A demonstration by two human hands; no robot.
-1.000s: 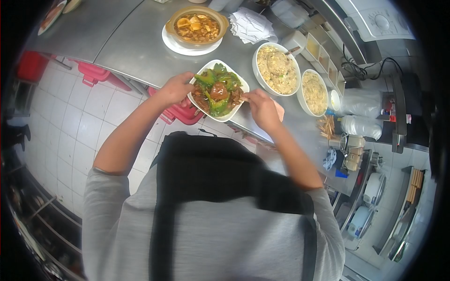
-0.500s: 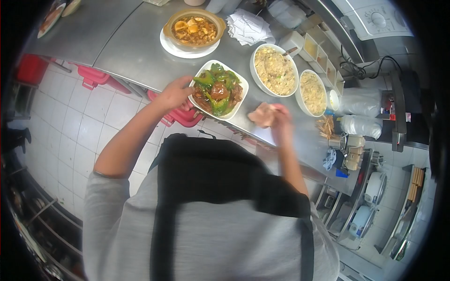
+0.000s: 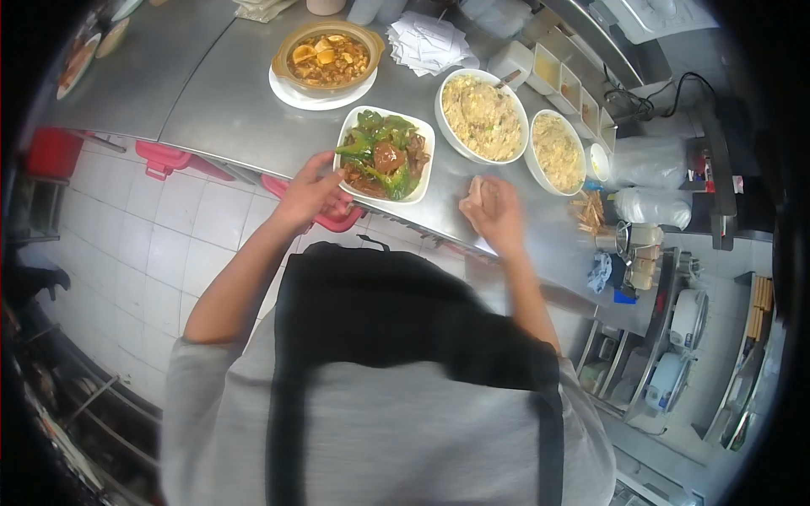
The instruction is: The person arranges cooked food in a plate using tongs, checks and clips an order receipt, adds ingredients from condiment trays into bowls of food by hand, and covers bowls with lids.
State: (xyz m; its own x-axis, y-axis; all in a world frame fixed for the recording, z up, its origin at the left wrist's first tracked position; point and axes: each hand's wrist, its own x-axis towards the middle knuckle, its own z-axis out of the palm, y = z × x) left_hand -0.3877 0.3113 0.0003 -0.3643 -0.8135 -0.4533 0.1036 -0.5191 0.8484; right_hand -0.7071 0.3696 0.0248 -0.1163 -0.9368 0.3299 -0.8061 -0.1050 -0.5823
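Observation:
A squarish white bowl (image 3: 427,177) of green peppers and brown meat sits at the counter's front edge. My left hand (image 3: 312,196) is closed on its left rim, the thumb along the side and the fingers lower down. To the right of the bowl, my right hand (image 3: 499,215) is closed around a crumpled pale cloth (image 3: 475,192), mostly hidden in the fingers, just over the counter. Behind the right hand stand a round white bowl of fried rice (image 3: 482,116) with a spoon handle showing, and an oval bowl of fried rice (image 3: 558,154).
A clay pot of tofu (image 3: 329,57) rests on a white plate (image 3: 319,103) at the back of the steel counter (image 3: 221,101). Paper slips (image 3: 429,42), condiment tubs (image 3: 567,88) and plastic-wrapped stacks (image 3: 650,207) line the far side. Red bins (image 3: 164,158) stand below the front edge.
My right hand has drawn the cloth in, so it is bunched where it hung out loosely before. My left hand stays on the pepper bowl. The view has shifted slightly.

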